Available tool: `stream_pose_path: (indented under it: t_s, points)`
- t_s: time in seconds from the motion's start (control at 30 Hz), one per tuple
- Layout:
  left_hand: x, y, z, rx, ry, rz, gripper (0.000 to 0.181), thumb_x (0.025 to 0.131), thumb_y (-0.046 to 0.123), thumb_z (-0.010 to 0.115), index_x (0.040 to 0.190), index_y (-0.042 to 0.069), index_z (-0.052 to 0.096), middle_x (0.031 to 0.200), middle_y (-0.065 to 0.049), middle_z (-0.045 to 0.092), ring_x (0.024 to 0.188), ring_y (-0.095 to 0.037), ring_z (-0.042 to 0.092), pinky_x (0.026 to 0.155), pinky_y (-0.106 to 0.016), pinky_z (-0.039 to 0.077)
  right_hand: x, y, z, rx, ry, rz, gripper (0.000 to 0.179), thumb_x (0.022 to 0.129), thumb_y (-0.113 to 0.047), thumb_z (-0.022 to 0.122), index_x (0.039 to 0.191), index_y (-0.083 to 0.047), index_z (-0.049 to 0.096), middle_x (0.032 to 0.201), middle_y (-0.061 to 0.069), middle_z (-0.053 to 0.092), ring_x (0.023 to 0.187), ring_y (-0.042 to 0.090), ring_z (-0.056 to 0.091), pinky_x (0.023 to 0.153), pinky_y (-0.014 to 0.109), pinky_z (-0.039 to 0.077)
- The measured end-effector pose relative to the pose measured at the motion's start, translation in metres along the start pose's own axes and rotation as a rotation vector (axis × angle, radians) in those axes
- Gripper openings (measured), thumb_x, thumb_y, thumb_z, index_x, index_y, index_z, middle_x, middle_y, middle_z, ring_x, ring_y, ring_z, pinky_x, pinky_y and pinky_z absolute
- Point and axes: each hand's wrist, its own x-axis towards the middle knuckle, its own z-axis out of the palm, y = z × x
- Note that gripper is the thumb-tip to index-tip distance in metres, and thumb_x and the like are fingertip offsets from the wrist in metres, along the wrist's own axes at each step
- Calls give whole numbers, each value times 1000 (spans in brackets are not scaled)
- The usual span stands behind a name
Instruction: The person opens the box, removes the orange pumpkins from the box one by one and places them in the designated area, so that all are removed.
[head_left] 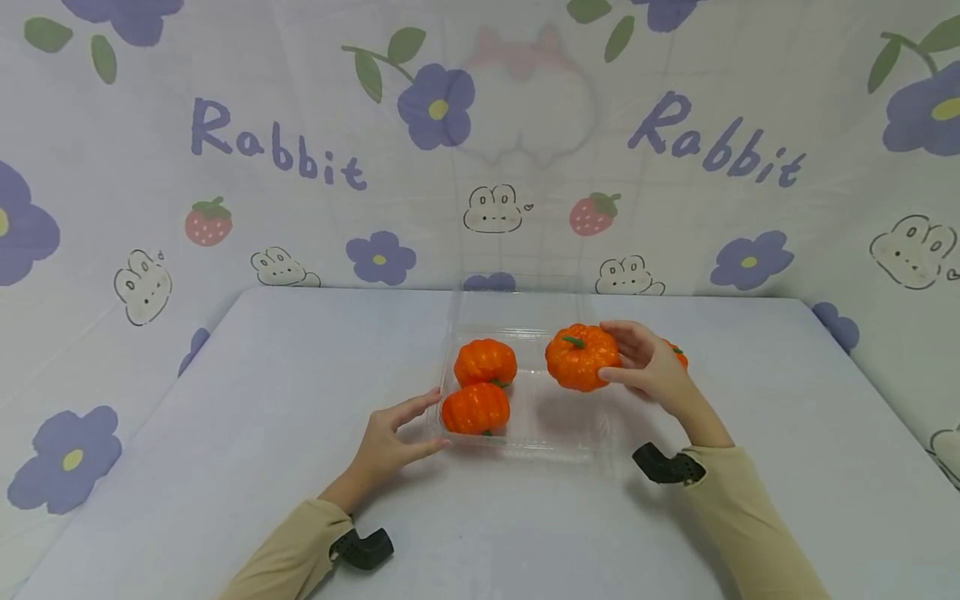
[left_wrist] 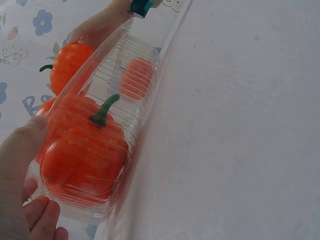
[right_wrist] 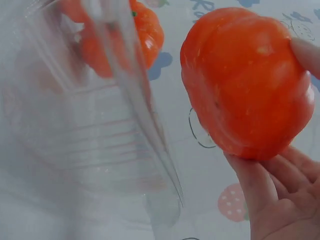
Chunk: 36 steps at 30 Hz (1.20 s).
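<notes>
My right hand (head_left: 652,371) grips an orange toy pumpkin (head_left: 576,354) with a green stem, raised above the right side of a clear plastic clamshell box (head_left: 540,446). In the right wrist view this pumpkin (right_wrist: 245,85) is apart from the box wall. Two more pumpkins lie inside the box on its left, a back pumpkin (head_left: 486,362) and a front pumpkin (head_left: 476,410), touching each other. My left hand (head_left: 393,433) holds the box at its left front corner, thumb and fingers on its sides. Another pumpkin (head_left: 678,354) sits on the table, mostly hidden behind my right hand.
The box's transparent lid (head_left: 517,304) stands raised at the back. The white table (head_left: 315,358) ends against a patterned cloth backdrop (head_left: 420,183). Black wrist devices stick out from both sleeves, the left device (head_left: 363,550) and the right device (head_left: 667,464).
</notes>
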Motion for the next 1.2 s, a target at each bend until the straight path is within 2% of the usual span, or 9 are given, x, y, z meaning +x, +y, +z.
stream_pose_path:
  t_s: [0.1,0.17,0.43,0.67,0.8,0.97,1.2]
  points:
    - [0,0,0,0,0,8,51,62,-7,77,108,-14,56,110,-28,55,102,-39,53,84,-45,44,-1,1,-1,-23,-13,-64,66,76,2,69,132,7,34,133,23,37,115,19,44,88,23,41]
    - [0,0,0,0,1,7,51,62,-7,77,108,-13,56,110,-28,55,102,-38,53,84,-45,44,-1,2,-2,-36,-12,-78,67,75,1,70,133,6,35,133,23,37,115,19,44,88,23,41]
    - [-1,-1,1,-6,2,-6,50,62,-7,77,107,-15,56,110,-28,55,103,-37,52,86,-44,43,-4,-4,-8,-120,18,3,61,76,-3,70,126,6,38,127,20,40,113,31,43,84,22,44]
    - [0,-3,1,-6,-1,3,51,62,-7,77,108,-14,56,109,-28,55,103,-38,52,85,-45,43,-7,-5,-20,-98,31,-55,58,75,1,70,122,7,37,123,16,45,104,11,50,84,20,44]
    - [0,-3,1,-7,0,10,51,62,-7,77,108,-14,56,109,-28,55,103,-39,52,85,-45,43,-10,-8,-29,-92,19,-88,60,76,2,68,128,4,36,128,16,44,107,12,50,85,21,43]
    - [1,-4,2,-5,-2,18,50,62,-7,77,108,-13,56,109,-28,55,102,-39,52,85,-45,43,-16,-14,-41,-168,40,-44,67,79,-6,68,137,-5,34,135,17,38,114,16,46,86,18,42]
    - [-1,0,1,-5,4,-11,49,62,-7,77,106,-13,57,111,-26,55,103,-37,53,86,-42,44,-22,-15,-52,-183,97,-28,63,76,-4,70,131,1,40,128,11,47,107,8,50,85,18,43]
